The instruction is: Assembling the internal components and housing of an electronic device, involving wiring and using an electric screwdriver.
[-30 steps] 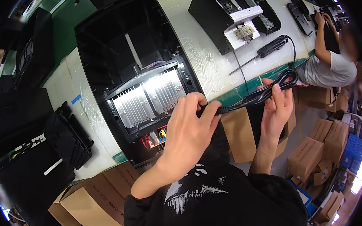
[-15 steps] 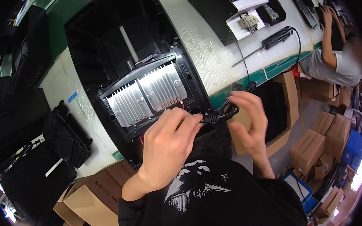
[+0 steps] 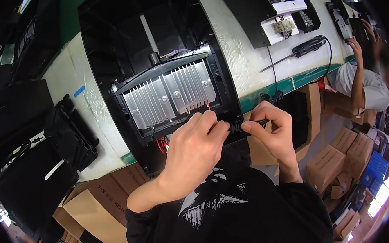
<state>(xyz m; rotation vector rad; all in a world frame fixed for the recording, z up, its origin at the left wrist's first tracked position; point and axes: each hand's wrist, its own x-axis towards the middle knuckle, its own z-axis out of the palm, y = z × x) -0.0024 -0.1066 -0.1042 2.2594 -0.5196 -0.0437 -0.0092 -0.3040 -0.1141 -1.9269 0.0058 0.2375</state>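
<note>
A large black plastic housing (image 3: 130, 40) lies in front of me, with two finned silver heat sinks (image 3: 170, 94) fixed inside it. At its near right edge, my left hand (image 3: 192, 151) is closed in a pinch on the inner end of a black power cable (image 3: 235, 127), beside its ribbed strain relief. On the outer side, my right hand (image 3: 274, 131) has its thumb and fingers closed round the same cable. Thin red wires (image 3: 162, 144) show below the heat sinks, left of my left hand. My fingers hide the cable's very end.
An electric screwdriver (image 3: 309, 46) lies on the plastic-covered bench (image 3: 245, 68), near a black and white holder (image 3: 259, 17) and a tray of screws (image 3: 307, 19). Black moulded parts (image 3: 71, 134) sit at left. Cardboard boxes (image 3: 326, 162) stand on the floor; a co-worker (image 3: 363, 80) is at far right.
My right hand has gone from open fingers beside the cable to a grip on it near the strain relief. My left hand keeps its pinch. The view has shifted slightly.
</note>
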